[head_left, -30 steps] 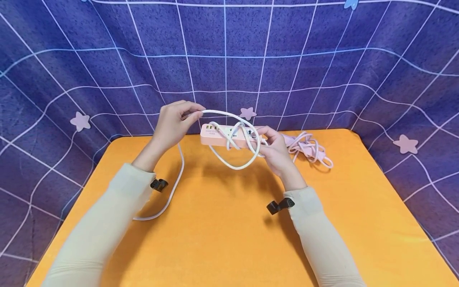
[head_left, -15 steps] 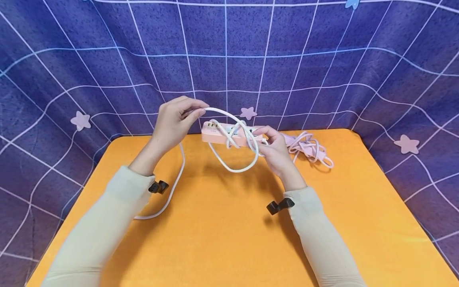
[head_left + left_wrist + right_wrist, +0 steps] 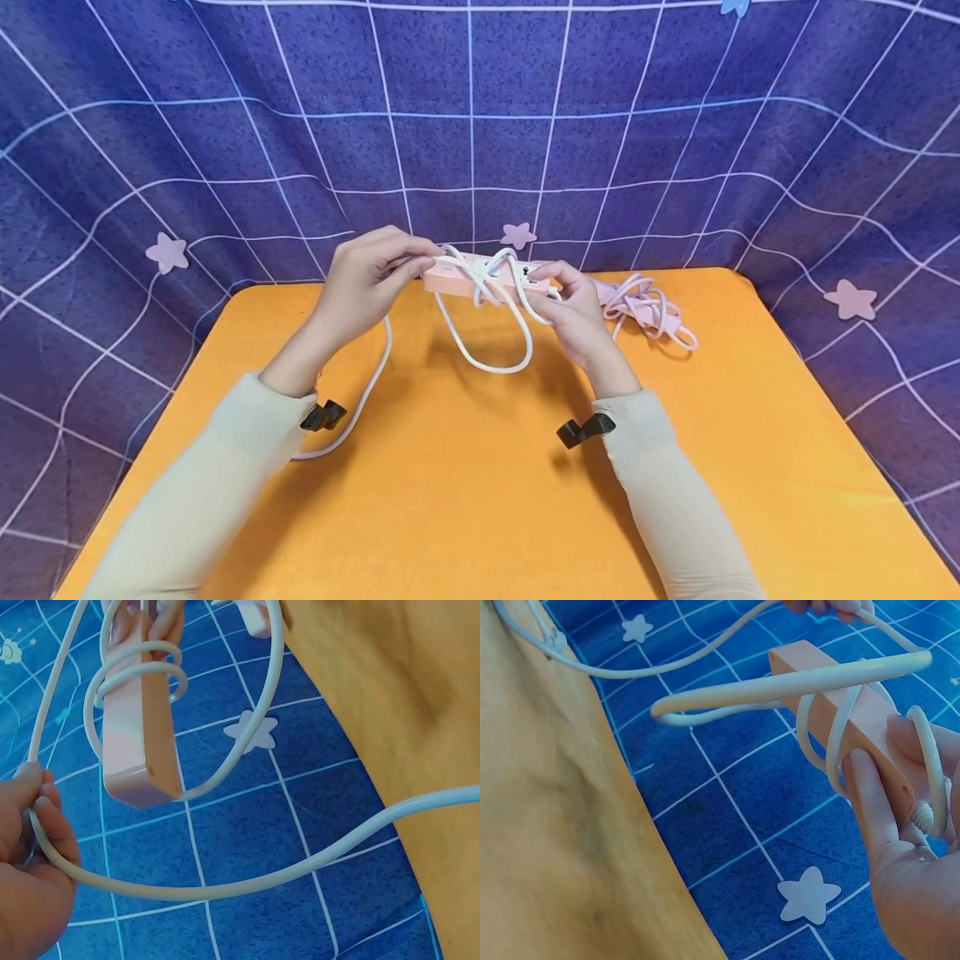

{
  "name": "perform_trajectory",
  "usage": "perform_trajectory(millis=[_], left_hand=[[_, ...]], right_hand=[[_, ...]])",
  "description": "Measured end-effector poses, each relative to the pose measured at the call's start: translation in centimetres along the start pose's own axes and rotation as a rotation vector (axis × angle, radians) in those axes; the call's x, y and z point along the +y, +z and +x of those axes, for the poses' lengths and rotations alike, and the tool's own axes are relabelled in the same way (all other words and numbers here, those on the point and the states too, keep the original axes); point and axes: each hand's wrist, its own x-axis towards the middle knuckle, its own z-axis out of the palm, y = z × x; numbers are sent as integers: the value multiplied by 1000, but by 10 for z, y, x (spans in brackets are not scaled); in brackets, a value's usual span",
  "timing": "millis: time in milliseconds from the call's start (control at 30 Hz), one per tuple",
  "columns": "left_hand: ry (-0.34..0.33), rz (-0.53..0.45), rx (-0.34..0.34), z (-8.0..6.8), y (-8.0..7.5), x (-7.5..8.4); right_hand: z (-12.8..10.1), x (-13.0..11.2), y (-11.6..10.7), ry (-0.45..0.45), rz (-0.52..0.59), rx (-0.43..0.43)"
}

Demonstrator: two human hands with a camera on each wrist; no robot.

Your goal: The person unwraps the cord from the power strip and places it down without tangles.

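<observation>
Above the desk (image 3: 480, 500), near the middle of its far edge, a pink power strip (image 3: 126, 746) is held up by the right hand (image 3: 579, 321), thumb and fingers gripping its right end, white cord (image 3: 210, 892) looped loosely round the body. Left hand (image 3: 367, 279), fingers bent, pinches that cord just beside the strip's left end; spare length trails toward the left edge. Pink cord bundle (image 3: 637, 307) lies near the far right corner.

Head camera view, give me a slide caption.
Left hand pinches a white cable looped around the pink power strip that the right hand grips, over an orange tabletop.
</observation>
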Motion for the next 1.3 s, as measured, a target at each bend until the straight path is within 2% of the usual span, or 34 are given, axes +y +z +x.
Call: perform_trajectory(millis=[267,767,1067,1300], left_hand=[[49,-11,-70,-18,0,-1],[50,-89,-212,-51,7,-8],[112,-163,-301,-67,7,-13],[93,-203,-352,-79,7,-12]], right_hand=[[0,0,0,-14,2,20],[1,0,0,-7,11,40],[1,1,0,-30,23,41],[2,1,0,-35,29,43]])
